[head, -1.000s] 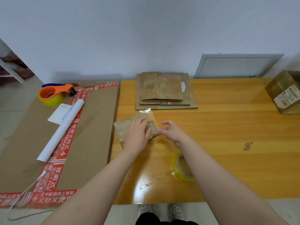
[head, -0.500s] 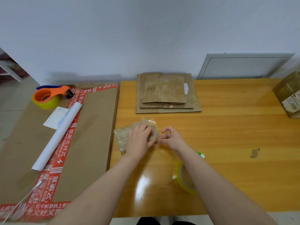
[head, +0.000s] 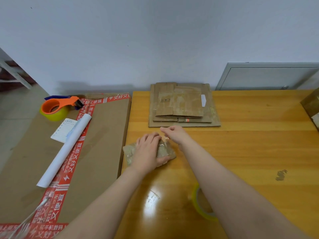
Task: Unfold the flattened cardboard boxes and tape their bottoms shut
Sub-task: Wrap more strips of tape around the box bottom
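**Left hand pressing a small flattened box, right hand pinching a clear strip**

A wooden table (head: 250,149) is filling the right of the view, with a large flat carton (head: 103,152) edged in red printed tape lying just beside its left edge. A stack of flattened cardboard boxes (head: 183,107) is sitting against the table's far edge, left of the middle. A brown box (head: 311,107) is showing only partly at the table's right edge.

On the large carton, a white paper roll (head: 65,149) is lying at a slant, its far end resting across a printed sheet (head: 63,130). An orange tape dispenser (head: 57,106) with a yellowish roll is standing near the carton's far left corner.

The small flattened box (head: 164,150) is lying near the table's left edge, in front of the stack and apart from it. The left hand (head: 147,152) is lying palm down on it, fingers laid fairly straight over the cardboard and pressing it to the table, the thumb lying along its near side. The right hand (head: 175,135) is hovering just over the box's far right corner with its fingers curled, thumb and forefinger pinching a clear strip (head: 166,139) that is rising from the box.

A roll of yellowish tape (head: 201,208) is lying flat near the table's front edge, half hidden under the right forearm.
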